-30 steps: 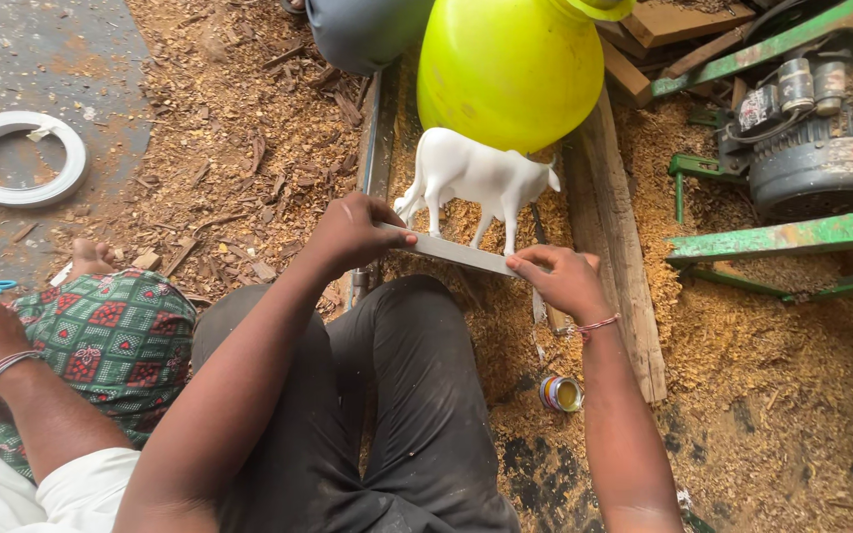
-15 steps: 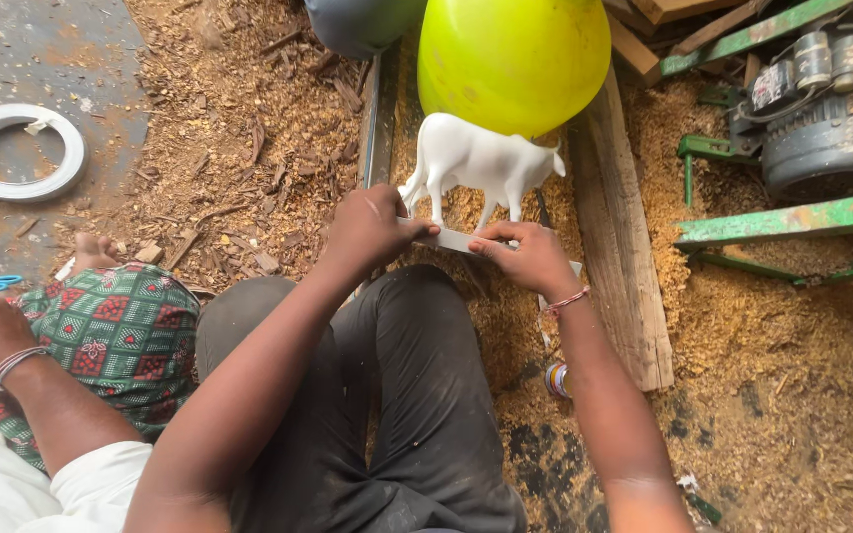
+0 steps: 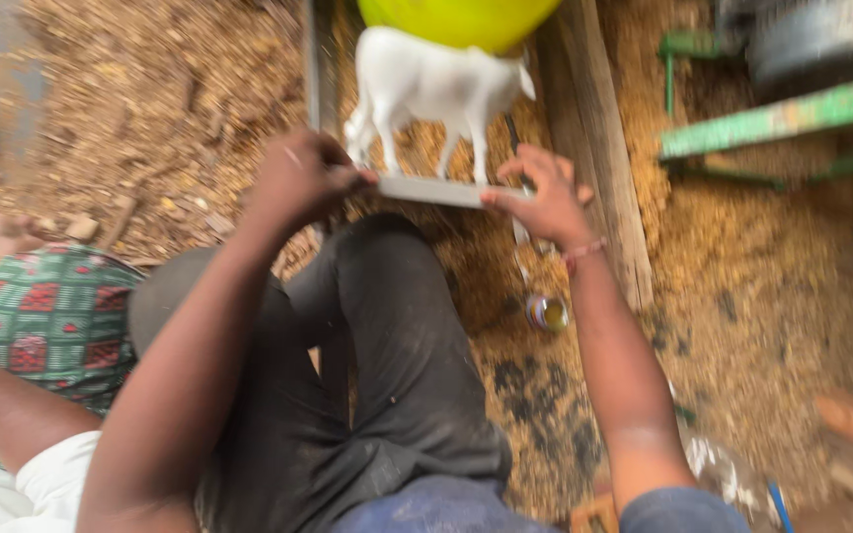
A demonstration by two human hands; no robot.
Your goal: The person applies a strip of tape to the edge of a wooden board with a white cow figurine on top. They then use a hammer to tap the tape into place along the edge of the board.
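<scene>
the person's left hand pinches the left end of the flat grey base under a white carved four-legged animal figure, fingers closed on its edge, while the right hand grips the right end the same way, thumb below and fingers curled on top. the figure stands upright on that base, held just above the person's dark-trousered knee, in front of a large yellow-green rounded shell and between two weathered wooden planks. doing this step well seems to call for an even hold at both ends, keeping the base level so the thin legs bear no twist, and keeping fingertips off the white surface in case it is fresh. as for packages, a small round tin with a yellowish inside lies on the sawdust-covered ground just below the right wrist; its label is too blurred to describe. a green metal frame crosses the upper right.
</scene>
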